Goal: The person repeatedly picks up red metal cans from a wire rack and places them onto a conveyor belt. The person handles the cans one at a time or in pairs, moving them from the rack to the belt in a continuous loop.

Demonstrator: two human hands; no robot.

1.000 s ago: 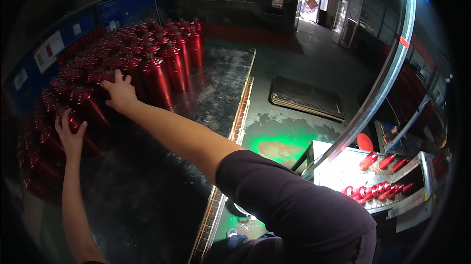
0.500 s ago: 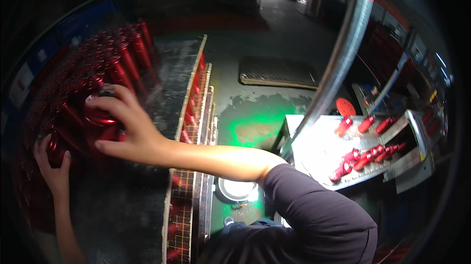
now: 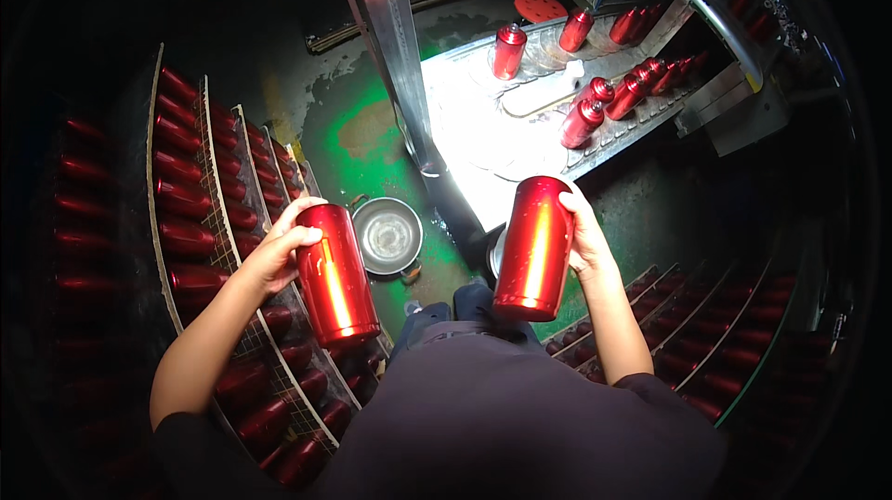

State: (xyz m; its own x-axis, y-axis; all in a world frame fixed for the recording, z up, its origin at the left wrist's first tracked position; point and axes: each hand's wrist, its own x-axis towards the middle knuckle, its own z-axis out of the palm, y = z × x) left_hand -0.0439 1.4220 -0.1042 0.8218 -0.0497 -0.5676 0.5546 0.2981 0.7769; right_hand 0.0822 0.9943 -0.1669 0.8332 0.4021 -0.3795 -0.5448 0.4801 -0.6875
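My left hand is closed around a glossy red metal bottle, its thumb lying across the upper side. Another bottle of the same kind, the right-hand red metal bottle, is gripped along its right side by my right hand. Both bottles are held in the air in front of my body, slightly tilted and apart from each other. Small light specks show on their shiny sides. The fingers behind each bottle are partly hidden.
Ahead to the right is a brightly lit conveyor table with several red bottles standing on it. A metal post rises at its left. Racks of red bottles flank me. A round metal pan sits on the floor.
My view has swung right from the stacked bottles toward the conveyor table. Both hands have come away from the stack, each now holding a red bottle before my body.
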